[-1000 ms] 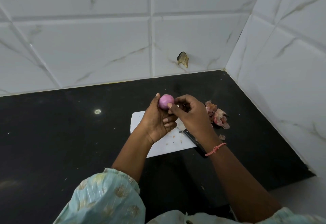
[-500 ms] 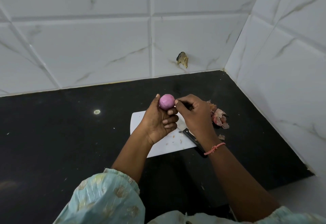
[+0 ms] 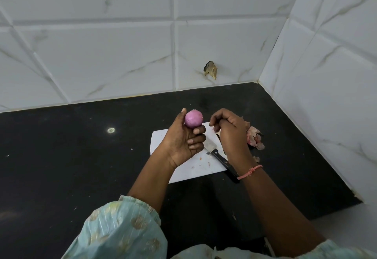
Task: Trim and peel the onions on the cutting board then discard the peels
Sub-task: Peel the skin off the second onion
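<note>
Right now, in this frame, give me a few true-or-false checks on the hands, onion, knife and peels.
1. The left hand holds the onion above the board. True.
2. The right hand grips the knife. False: the knife lies on the board, its handle overhanging the board's edge, under the right wrist.
3. The onion looks peeled, smooth and pink. True.
4. The peels are piled left of the board. False: they lie on the counter to its right.
5. The right hand touches the onion. False: there is a gap between them.
</note>
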Demonstrator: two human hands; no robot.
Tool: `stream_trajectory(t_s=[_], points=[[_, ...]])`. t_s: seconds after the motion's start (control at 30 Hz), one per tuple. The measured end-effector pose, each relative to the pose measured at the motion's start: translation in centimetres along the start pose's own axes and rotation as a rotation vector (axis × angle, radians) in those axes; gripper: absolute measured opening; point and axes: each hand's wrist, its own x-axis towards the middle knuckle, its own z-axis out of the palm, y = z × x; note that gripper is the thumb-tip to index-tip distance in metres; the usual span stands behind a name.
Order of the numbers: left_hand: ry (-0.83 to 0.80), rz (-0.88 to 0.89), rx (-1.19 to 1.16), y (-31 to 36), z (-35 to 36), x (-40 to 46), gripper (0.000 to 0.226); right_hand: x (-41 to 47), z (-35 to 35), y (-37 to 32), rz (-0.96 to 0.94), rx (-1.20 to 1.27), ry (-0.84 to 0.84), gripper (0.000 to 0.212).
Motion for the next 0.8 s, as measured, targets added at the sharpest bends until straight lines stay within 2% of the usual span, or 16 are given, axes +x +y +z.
stream_trajectory(t_s=[0.1,0.17,0.4,0.6,0.63,0.8], points=[[-0.007,0.011,0.011,0.07,0.02,-0.02,0.059,-0.22,0.19,-0.49,0.127,0.001,-0.105,0.030],[0.012,0.027,0.038,0.04,0.10,0.05,0.060,-0.49,0.34,-0.35,0.094,-0.048,-0.137,0.020],[0.035,0.027,0.089,0.08,0.03,0.01,0.059,-0.56,0.08,0.42,-0.143,-0.167,-0.055,0.011],[0.030,0.034,0.161,0.11,0.16,-0.27,0.059,-0.41,0.08,0.25,-0.068,-0.142,-0.026,0.002],[0.049,0.047,0.198,0.15,0.22,-0.34,0.059,-0.43,0.07,0.25,-0.056,-0.138,-0.011,0.002],[0.150,0.154,0.267,0.17,0.37,-0.63,0.062,-0.22,-0.30,0.15,-0.048,-0.123,0.048,0.031]])
